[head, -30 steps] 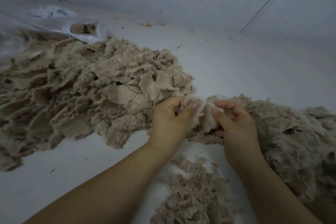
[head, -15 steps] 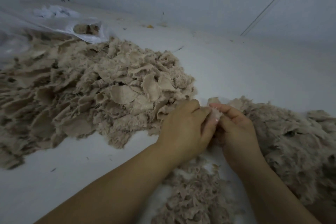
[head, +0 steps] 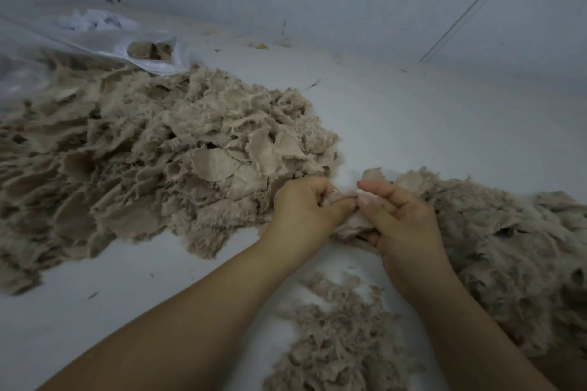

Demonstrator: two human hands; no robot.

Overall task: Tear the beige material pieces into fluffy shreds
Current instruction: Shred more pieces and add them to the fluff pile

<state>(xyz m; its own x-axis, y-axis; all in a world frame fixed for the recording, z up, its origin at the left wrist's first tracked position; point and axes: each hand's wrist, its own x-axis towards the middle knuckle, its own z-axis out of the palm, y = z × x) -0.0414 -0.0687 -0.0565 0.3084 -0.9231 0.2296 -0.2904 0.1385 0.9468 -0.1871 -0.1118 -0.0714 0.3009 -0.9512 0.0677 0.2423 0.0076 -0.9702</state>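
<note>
Between piles: my left hand [head: 305,209] and right hand [head: 400,216] each pinch one beige piece [head: 352,219].
Tip: I'd pull apart slowly.

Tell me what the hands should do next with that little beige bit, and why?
Probably pull apart. The left hand and right hand both pinch one beige piece, thumbs nearly touching, and it looks still whole. Drawing the hands sideways should rip it into fluff for the shredded pile on the right.
</note>
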